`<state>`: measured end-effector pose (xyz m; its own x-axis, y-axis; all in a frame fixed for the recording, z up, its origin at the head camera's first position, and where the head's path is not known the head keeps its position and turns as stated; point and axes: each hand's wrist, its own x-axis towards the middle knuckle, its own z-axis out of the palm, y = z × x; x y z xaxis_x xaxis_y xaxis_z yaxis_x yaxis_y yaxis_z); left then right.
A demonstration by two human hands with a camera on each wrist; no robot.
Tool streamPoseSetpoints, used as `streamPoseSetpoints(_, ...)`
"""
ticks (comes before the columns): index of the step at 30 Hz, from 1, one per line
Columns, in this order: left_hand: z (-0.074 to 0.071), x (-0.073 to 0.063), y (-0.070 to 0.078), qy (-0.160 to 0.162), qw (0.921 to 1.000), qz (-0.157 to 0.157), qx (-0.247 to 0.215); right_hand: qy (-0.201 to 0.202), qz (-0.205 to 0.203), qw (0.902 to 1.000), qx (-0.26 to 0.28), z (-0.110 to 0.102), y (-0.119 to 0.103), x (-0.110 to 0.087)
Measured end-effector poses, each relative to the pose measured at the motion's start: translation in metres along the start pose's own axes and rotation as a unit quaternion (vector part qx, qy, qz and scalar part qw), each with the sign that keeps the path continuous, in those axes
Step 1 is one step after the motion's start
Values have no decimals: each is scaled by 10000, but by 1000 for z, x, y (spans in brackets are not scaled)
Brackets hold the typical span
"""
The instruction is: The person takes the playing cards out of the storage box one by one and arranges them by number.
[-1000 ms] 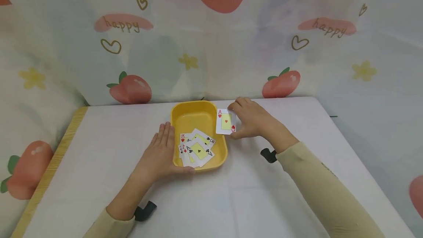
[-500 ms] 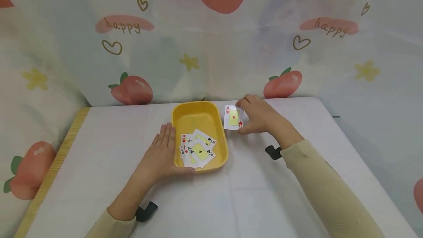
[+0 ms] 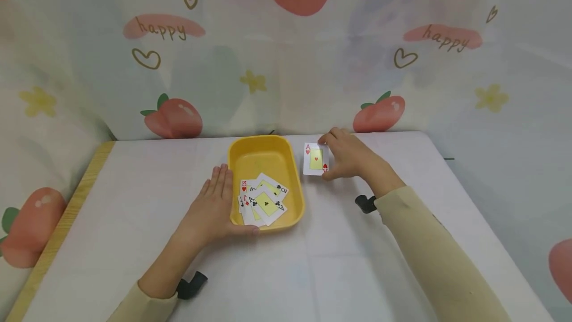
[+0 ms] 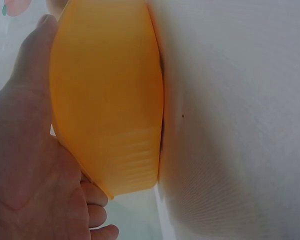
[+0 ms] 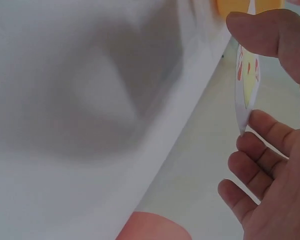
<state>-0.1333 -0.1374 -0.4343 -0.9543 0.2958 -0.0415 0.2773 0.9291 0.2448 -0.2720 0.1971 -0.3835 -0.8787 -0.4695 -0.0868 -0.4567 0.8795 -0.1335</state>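
A yellow plastic tray [image 3: 297,212] stands on the white table, with several playing cards [image 3: 266,203] fanned face up in its near part. My left hand [image 3: 210,212] rests against the tray's left side, fingers straight along the rim and thumb lying along the near edge. To the right of the tray, my right hand [image 3: 350,155] pinches an ace of hearts [image 3: 316,159] between thumb and fingertips. The right wrist view has this card [image 5: 248,85] almost edge-on, raised off the table. The tray's outer wall [image 4: 107,100] fills much of the left wrist view.
The white table [image 3: 339,272] has a wooden edge strip [image 3: 62,227] on its left. A printed cloth backdrop [image 3: 304,73] rises directly behind the table. Dark wrist pieces [image 3: 192,285] show beside both sleeves.
The right hand has moved right with the ace of hearts, from over the tray's right rim to beside the tray. The left hand keeps its place on the tray.
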Motion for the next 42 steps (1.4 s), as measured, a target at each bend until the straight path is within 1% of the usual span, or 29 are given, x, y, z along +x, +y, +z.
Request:
streamPoseSetpoints(3,-2,1,0,-18,10000,-47,-17,-112,29,9999,3,5,2,2)
streamPoseSetpoints(7,-2,1,1,44,9999,-60,-114,-234,66,9997,30,15,2,5)
streamPoseSetpoints(13,0,-1,4,-66,9999,-111,-63,-334,125,9994,52,25,-2,6)
streamPoseSetpoints(22,-3,-3,4,-17,10000,-40,10,-212,88,9997,34,23,-4,7)
streamPoseSetpoints(30,-3,-1,2,-28,9999,-107,-28,-235,-22,9997,105,25,-3,14)
streamPoseSetpoints(33,-2,-1,2,-24,9998,-153,-84,-321,-43,9994,133,26,-2,18)
streamPoseSetpoints(35,-1,-2,2,-35,9998,-155,-105,-445,-28,9989,150,28,-1,21)
streamPoseSetpoints(42,3,-1,1,48,9997,-57,-224,-710,13,9973,201,36,5,26)
